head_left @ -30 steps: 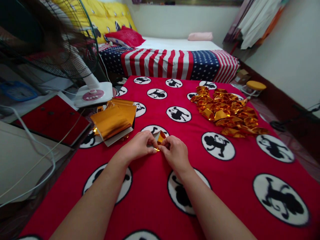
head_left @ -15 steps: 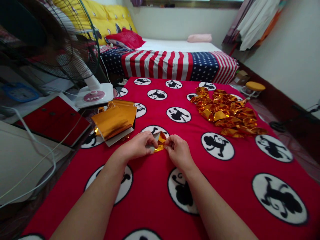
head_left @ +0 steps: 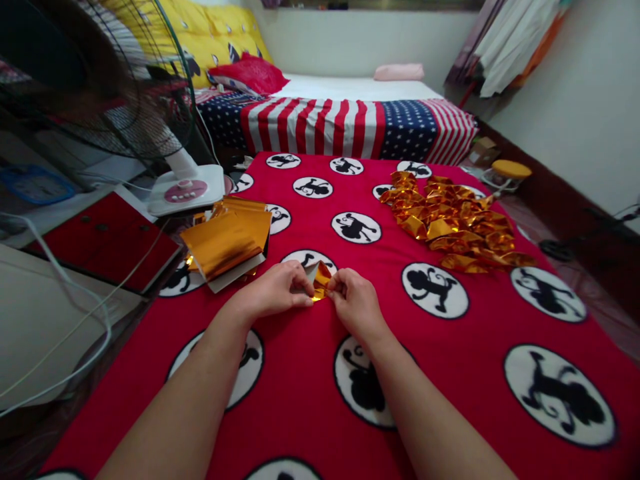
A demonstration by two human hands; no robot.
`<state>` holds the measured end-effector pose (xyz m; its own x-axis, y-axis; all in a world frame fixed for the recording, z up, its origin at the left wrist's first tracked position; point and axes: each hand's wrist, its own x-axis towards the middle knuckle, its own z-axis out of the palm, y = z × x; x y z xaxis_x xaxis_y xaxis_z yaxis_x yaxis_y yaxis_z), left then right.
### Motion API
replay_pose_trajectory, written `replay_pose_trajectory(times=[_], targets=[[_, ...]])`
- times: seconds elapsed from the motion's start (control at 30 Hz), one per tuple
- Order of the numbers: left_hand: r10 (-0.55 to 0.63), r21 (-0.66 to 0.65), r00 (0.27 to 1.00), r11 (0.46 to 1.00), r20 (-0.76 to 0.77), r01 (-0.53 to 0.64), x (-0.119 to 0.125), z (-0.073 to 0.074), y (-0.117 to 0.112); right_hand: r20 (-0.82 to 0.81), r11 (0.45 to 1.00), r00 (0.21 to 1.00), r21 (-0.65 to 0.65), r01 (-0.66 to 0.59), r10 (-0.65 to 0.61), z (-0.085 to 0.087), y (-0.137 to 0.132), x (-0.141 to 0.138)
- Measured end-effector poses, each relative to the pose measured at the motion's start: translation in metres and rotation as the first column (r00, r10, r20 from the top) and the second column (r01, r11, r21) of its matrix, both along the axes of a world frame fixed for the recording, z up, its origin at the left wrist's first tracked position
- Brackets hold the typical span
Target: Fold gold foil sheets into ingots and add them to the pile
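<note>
A small, partly folded sheet of gold foil paper (head_left: 321, 280) is pinched between both hands, low over the red cloth (head_left: 300, 373) with monkey prints. My left hand (head_left: 280, 288) is closed on its left side, thumb toward me. On the right side my right hand (head_left: 354, 295) grips it between thumb and fingertips. Part of the paper is hidden by the fingers. Left of my left hand lies a stack of flat gold foil sheets (head_left: 225, 243) with pale undersides. A heap of folded gold foil pieces (head_left: 450, 223) rests at the far right of the cloth.
An electric fan (head_left: 185, 183) stands at the left beside a red panel (head_left: 110, 240) and loose white cables (head_left: 65, 267). Beyond the cloth is a bed with a striped and starred cover (head_left: 320, 127). A yellow-topped stool (head_left: 511, 169) stands at the right.
Both hands keep their grip on the foil paper, with only slight finger movement around it. The whole view has shifted very slightly. The stack and heap look the same.
</note>
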<state>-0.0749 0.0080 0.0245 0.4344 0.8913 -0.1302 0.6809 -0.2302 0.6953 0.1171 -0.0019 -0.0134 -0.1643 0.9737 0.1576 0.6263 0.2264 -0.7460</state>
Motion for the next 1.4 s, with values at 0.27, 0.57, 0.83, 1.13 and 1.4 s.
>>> replay_pose_trajectory(times=[0.27, 0.57, 0.83, 1.13, 1.4], targets=[[0.040, 0.052, 0.997, 0.998, -0.062, -0.037, 0.006, -0.002, -0.003, -0.155, 0.999, 0.988, -0.041, 0.012, -0.018, 0.000, 0.002, 0.006], [0.063, 0.055, 0.995, 0.997, -0.073, -0.059, 0.007, -0.002, -0.003, -0.246, 0.986, 0.960, 0.066, 0.153, -0.132, 0.000, 0.005, 0.012], [0.085, -0.069, 0.984, 0.995, 0.158, -0.075, -0.003, 0.002, -0.002, 0.014, 0.992, 1.000, 0.126, 0.020, -0.022, 0.001, -0.002, 0.006], [0.136, 0.244, 0.966, 0.951, 0.219, -0.189, 0.004, -0.015, 0.010, 0.044, 0.990, 0.999, 0.144, 0.007, -0.014, -0.001, -0.003, 0.006], [0.181, 0.304, 0.974, 0.929, 0.133, -0.214, 0.005, -0.019, 0.005, -0.057, 0.991, 0.998, 0.132, 0.003, 0.005, -0.004, 0.000, 0.008]])
